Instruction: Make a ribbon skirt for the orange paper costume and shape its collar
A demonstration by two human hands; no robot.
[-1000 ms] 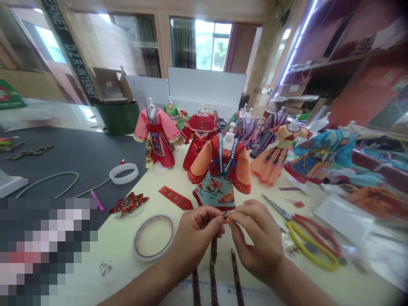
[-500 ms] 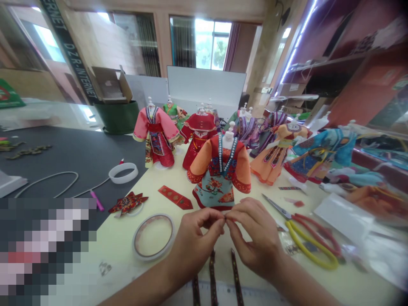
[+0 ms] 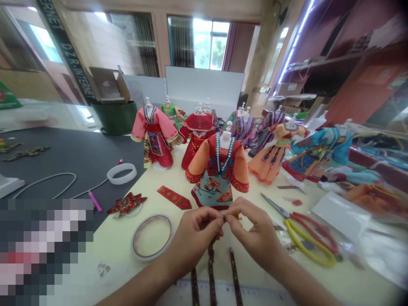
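On the dark mat [image 3: 63, 153] at the left sat a pink pen [image 3: 95, 201] and a white ring [image 3: 121, 173], and a red star-shaped piece [image 3: 126, 204] lay at the mat's edge. On the bench [image 3: 117, 255] was a round roll of tape [image 3: 152, 236], and a little red strip [image 3: 174, 197] lay above it. The left hand [image 3: 194, 238] was next, right under a doll dress [image 3: 218, 170] on a white stand. Its fingers [image 3: 216, 215] were closed, and they pinched a tiny piece [image 3: 224, 218], too small to tell what it was. The right hand [image 3: 255, 231] was just beside it, and its fingers [image 3: 234, 212] were closed on the same tiny piece, so the two hands touched. The piece was up in the air, just in front of the dress hem. A dark ribbon [image 3: 211, 272] ran down from under the hands, with one more ribbon [image 3: 236, 276] to its right. Farther right lay scissors [image 3: 274, 205] and yellow-handled pliers [image 3: 306, 244].
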